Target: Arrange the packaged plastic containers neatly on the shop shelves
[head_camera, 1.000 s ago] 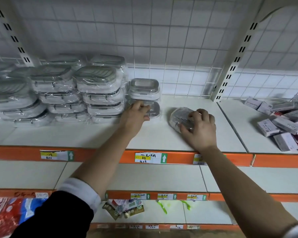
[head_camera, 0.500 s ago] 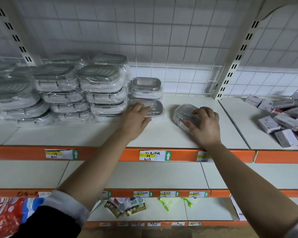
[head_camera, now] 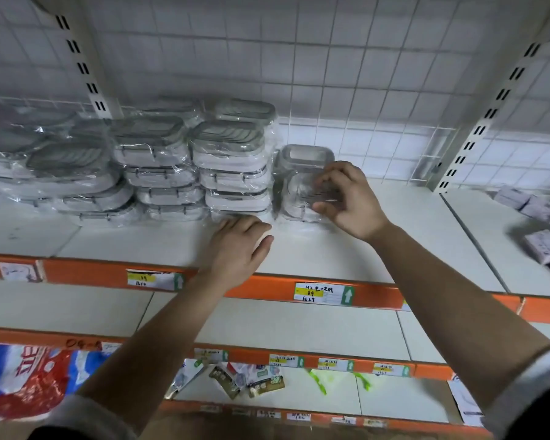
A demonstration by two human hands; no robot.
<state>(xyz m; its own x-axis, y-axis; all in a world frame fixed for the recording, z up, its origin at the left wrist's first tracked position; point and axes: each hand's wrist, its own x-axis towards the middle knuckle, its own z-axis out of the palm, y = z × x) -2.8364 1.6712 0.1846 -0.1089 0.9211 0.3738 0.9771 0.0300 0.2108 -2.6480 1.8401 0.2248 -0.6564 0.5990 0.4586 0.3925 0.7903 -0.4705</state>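
Wrapped container (head_camera: 302, 198) gripped by R hand (head_camera: 350, 201), fingers and thumb curled round it, held against small stack (head_camera: 305, 155) on upper shelf (head_camera: 394, 236), just right of tall wrapped stacks (head_camera: 229, 160); L hand (head_camera: 238, 246) holds nothing, palm down on shelf, fingers straight, tips near base of those stacks; small boxes (head_camera: 543, 246) loose on adj. bay, far right.

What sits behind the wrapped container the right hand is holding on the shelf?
Behind the wrapped container gripped by the right hand, a small gray-lidded container shows above it. Whatever that one rests on is covered by the held container and hand.
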